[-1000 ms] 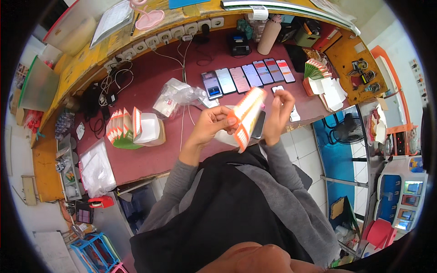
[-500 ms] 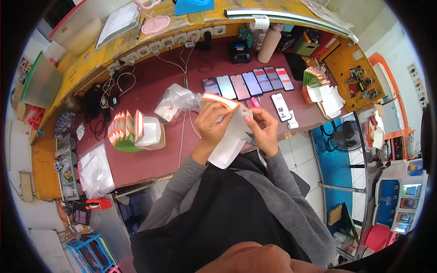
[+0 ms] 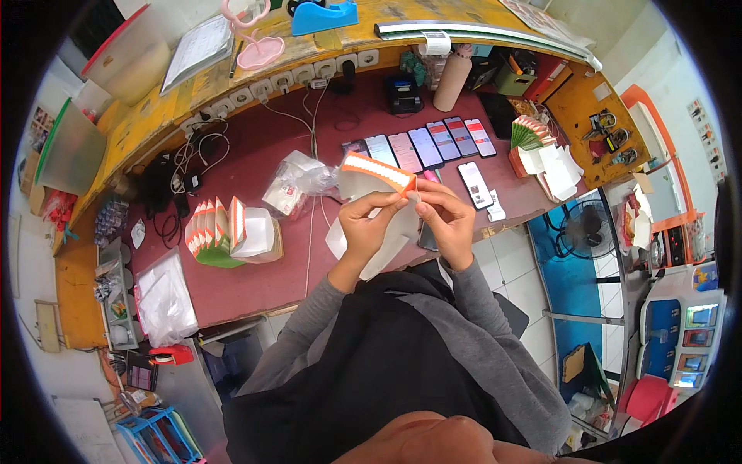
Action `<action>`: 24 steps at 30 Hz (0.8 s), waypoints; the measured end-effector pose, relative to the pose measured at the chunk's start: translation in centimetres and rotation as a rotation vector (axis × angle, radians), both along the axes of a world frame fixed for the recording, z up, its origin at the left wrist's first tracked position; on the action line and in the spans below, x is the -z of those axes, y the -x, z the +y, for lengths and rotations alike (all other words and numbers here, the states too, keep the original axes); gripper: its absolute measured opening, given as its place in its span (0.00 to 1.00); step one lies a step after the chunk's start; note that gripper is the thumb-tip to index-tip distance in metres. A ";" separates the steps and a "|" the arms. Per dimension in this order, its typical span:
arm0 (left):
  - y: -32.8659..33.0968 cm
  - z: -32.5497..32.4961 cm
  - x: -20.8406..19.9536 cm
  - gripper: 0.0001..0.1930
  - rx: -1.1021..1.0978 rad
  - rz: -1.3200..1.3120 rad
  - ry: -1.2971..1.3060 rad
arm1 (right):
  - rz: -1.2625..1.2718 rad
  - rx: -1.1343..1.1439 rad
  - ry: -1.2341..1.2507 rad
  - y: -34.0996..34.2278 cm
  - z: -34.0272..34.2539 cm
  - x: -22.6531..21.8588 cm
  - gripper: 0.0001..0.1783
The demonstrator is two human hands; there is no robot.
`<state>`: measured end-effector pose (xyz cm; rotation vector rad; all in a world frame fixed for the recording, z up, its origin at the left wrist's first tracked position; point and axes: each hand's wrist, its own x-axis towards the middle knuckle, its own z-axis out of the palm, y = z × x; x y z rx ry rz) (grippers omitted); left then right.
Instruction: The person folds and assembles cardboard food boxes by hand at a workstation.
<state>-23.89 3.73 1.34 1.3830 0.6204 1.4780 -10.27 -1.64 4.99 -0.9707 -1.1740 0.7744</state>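
With hands close together over the front of the tabletop (image 3: 232, 286), pinching an orange-trimmed paper food carton (image 3: 379, 168): nipping its corner between thumb and fingers of the left hand (image 3: 363, 226), and catching the same corner between thumb and fingers of the right hand (image 3: 451, 224). Held up clear of the surface, with a scalloped white-and-orange rim along the top and pale panels hanging behind the left hand.

From left to right on the dark red surface: near the front edge, a flat pile of translucent plastic bags (image 3: 165, 301). Farther in, a fanned stack of nested cartons (image 3: 212, 232), orange, white and green, with a white interior at its right end. Nearer the middle, a crumpled plastic packet (image 3: 297, 182), just left of the raised carton. Toward the back, a black boxy device (image 3: 404, 93). In front of it, seven smartphones (image 3: 423, 147) side by side, screens up, with the leftmost partly hidden by the carton. Behind these, a beige bottle (image 3: 452, 83). Just beyond the right hand, a lone smartphone (image 3: 474, 185), lit white, beside a small paper slip (image 3: 495, 206). At the right end, another carton stack (image 3: 529, 133), touching opened white cartons (image 3: 558, 168).
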 end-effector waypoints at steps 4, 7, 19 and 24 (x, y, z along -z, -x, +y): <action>-0.5 -0.4 0.2 0.06 -0.095 0.043 -0.126 | -0.179 0.166 -0.049 0.7 0.1 0.1 0.11; -0.8 -0.6 0.0 0.05 -0.130 0.116 -0.122 | -0.221 0.234 -0.088 0.5 0.3 0.4 0.10; -1.7 0.1 0.3 0.12 0.302 -0.237 0.445 | -0.757 0.397 -0.305 0.4 0.2 0.8 0.20; 0.4 2.2 -1.4 0.14 0.187 -0.616 0.413 | -0.939 0.638 -0.025 0.6 -0.8 0.7 0.49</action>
